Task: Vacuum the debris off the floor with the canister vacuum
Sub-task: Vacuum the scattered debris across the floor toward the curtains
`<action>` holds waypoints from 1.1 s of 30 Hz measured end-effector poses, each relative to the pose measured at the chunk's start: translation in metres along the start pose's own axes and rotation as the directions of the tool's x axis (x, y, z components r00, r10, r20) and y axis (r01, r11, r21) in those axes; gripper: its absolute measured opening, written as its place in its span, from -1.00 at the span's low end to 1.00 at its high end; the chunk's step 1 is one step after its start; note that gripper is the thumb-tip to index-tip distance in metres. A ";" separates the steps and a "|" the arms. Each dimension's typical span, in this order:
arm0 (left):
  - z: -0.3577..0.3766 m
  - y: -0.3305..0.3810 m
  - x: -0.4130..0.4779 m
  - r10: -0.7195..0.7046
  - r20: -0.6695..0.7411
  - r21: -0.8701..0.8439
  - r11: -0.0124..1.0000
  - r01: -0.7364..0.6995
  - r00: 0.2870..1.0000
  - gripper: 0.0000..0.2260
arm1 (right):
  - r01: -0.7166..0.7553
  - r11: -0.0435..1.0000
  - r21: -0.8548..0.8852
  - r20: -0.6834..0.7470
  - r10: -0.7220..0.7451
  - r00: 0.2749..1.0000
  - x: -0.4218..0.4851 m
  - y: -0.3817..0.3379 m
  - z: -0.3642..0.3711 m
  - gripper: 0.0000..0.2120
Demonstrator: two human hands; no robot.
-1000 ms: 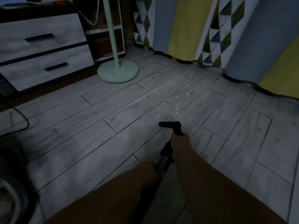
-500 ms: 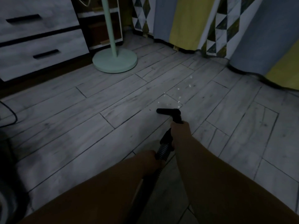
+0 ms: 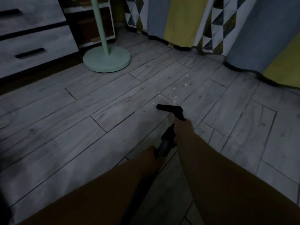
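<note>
A black vacuum nozzle (image 3: 168,108) lies low over the grey plank floor (image 3: 97,130), its mouth pointing left. My right hand (image 3: 183,129) grips the black wand just behind the nozzle. My left hand (image 3: 151,155) holds the ribbed grey hose (image 3: 164,147) further back; its fingers are hidden behind the hose. Small white debris bits (image 3: 179,88) are scattered on the planks just beyond the nozzle, trailing away toward the curtain.
A mint-green lamp stand with a round base (image 3: 106,60) stands at the back left. A grey drawer unit (image 3: 32,47) lines the left wall. Patterned grey, yellow and triangle curtains (image 3: 235,30) hang to the floor at the back and right.
The nozzle has moved forward over the floor toward the white bits, and fewer bits lie near its mouth. The view has moved forward and to the right with both arms.
</note>
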State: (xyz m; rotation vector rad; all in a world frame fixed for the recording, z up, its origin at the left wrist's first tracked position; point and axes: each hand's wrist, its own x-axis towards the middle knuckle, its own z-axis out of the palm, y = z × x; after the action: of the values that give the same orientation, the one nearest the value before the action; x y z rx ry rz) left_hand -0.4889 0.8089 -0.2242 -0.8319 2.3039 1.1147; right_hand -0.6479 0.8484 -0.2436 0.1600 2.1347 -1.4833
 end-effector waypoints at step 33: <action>-0.023 0.024 0.060 0.238 -0.224 -0.156 0.948 -0.276 0.945 -0.41 | 0.070 0.995 -0.065 0.000 -0.070 0.998 0.060 -0.036 0.023 -0.72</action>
State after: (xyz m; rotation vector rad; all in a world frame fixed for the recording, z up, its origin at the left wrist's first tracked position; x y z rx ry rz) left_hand -0.5509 0.7827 -0.2347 -0.7547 2.5650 1.4361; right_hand -0.7044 0.8023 -0.2483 0.0637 2.2080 -1.4507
